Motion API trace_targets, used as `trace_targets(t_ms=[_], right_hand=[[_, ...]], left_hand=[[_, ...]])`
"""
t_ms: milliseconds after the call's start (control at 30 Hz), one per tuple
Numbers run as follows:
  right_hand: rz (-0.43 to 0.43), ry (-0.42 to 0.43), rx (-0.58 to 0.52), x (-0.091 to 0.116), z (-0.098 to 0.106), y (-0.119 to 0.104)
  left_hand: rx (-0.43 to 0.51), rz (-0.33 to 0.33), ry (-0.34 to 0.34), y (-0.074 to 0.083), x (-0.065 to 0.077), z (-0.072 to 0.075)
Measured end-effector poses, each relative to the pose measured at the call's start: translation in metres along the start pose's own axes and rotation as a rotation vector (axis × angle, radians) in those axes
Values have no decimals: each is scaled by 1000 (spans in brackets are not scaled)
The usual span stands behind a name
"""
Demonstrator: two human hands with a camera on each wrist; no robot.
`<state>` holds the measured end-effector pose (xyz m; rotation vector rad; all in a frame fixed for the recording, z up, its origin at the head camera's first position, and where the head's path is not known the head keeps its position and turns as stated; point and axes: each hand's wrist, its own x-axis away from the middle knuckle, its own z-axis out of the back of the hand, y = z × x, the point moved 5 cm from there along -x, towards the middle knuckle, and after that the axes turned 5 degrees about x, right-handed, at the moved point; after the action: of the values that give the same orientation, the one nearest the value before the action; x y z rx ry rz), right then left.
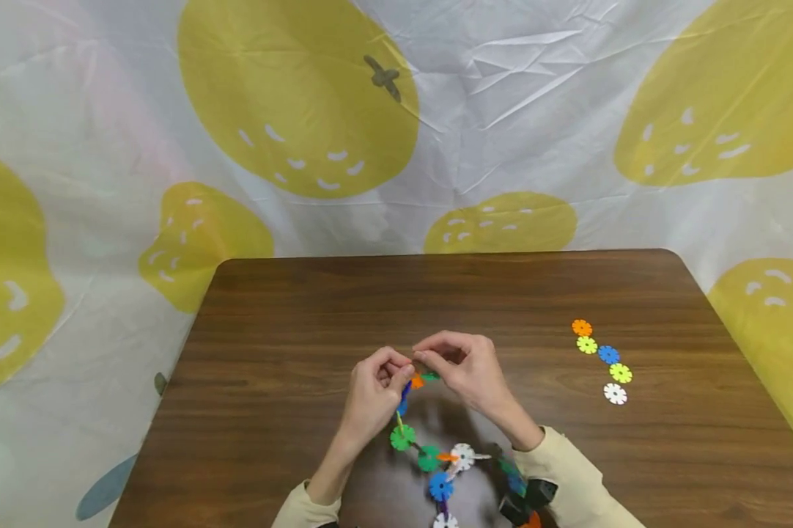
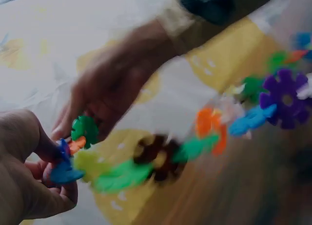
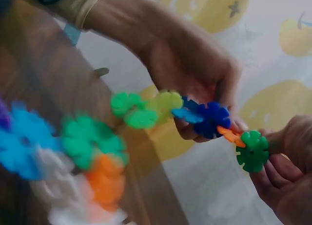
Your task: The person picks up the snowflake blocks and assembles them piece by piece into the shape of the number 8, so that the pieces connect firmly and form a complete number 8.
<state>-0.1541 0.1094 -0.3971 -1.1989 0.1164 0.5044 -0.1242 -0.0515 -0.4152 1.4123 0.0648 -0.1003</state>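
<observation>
Both hands are raised over the table, fingertips nearly meeting at one end of a chain of slotted plastic snowflake discs. My left hand (image 1: 374,392) pinches a dark blue disc (image 3: 211,120) with thumb and fingers. An orange disc (image 3: 231,135) slots in beside it, and a green disc (image 3: 252,151) follows at the end. Thumb and fingers of my right hand (image 1: 469,368) pinch at that green disc, partly covering it. From the left hand the chain runs down through light blue, yellow and green discs (image 1: 402,438) to a white disc (image 1: 462,456).
Loose discs lie in a slanting row at the table's right: orange (image 1: 582,328), yellow (image 1: 586,345), blue (image 1: 609,354), another yellow and white (image 1: 615,394). More chain, with a blue disc (image 1: 440,486), hangs toward the front edge. Behind the wooden table (image 1: 291,308) hangs a fruit-print cloth (image 1: 344,220).
</observation>
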Motion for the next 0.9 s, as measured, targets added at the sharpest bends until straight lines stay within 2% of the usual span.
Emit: trace_targets(t_ms=[133,233,433,900], right_hand=[[23,136,16,-5,5,-10],[-28,173,-31,-7,10,-7],[-121,149,-87,-3,10,5],[-119,132,-215,4,0,10]], left_hand=[[-59,8,51,7,-1,7],[-42,26,71,9,-2,17],[66,43,88,8,-4,30],[139,46,93,6,-1,28]])
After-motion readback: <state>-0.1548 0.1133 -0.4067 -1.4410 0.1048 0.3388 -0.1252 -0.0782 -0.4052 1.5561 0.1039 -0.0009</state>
